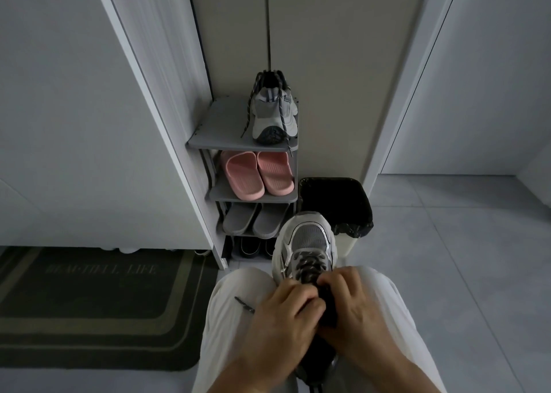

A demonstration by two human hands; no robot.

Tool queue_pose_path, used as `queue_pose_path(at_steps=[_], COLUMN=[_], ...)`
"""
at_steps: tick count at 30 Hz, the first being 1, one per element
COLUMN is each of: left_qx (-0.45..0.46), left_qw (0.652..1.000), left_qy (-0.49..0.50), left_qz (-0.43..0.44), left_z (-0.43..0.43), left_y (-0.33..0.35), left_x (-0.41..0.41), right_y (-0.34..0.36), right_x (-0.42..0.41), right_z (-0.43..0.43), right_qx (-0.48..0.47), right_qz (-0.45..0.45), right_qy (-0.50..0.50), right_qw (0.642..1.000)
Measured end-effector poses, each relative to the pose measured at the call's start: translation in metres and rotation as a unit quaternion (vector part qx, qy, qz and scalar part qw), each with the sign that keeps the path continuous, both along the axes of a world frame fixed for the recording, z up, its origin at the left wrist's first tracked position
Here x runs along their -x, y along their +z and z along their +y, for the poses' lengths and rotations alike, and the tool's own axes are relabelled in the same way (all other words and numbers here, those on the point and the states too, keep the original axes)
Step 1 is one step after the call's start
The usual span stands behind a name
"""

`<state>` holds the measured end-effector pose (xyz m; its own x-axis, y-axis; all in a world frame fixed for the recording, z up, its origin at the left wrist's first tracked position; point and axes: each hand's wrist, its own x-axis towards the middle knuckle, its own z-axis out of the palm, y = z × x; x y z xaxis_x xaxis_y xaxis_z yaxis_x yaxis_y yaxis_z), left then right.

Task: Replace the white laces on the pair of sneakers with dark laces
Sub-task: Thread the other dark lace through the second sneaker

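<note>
Head view: two sneakers on show. First sneaker (307, 243) lies on the lap between the knees, long axis running away from the person, toe pointing at the bin (337, 201). Left hand (283, 309) and right hand (354, 303) both pinch its dark lace (307, 269), knuckles close together. Second sneaker (272, 115) stands on the rack's top shelf (220, 124), toe towards the camera. Below: two pink slippers (258, 173), two grey slippers (255, 219).

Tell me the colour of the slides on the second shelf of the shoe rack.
The slides are pink, seen in the head view.
</note>
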<state>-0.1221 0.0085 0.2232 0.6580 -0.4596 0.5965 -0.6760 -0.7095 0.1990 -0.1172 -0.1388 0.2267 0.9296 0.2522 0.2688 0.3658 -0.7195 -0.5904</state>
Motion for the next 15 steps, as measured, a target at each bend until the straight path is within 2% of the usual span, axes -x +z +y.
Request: queue_pose_path(at_steps=[4,8,11,14,15], left_qx=[0.053,0.080,0.123,0.107,0.096], left_qw=[0.998,0.992,0.987,0.985,0.982], left_qy=[0.031,0.069,0.046,0.035,0.030], left_qz=[-0.003,0.068,0.091,0.134,0.159], left_z=[0.004,0.010,0.011,0.012,0.016], left_y=[-0.006,-0.017,-0.020,-0.016,-0.013], left_x=[0.015,0.032,0.041,0.044,0.044], right_y=[0.009,0.009,0.003,-0.001,0.001], right_x=[0.005,0.022,0.031,0.030,0.029], right_z=[-0.004,-0.006,-0.011,-0.012,-0.016], right_qx=[-0.009,0.011,0.015,0.010,0.002], right_qz=[-0.063,-0.121,-0.131,-0.132,-0.106], right_qy=[0.027,0.048,0.051,0.063,0.061], right_qw=[0.998,0.991,0.990,0.989,0.992])
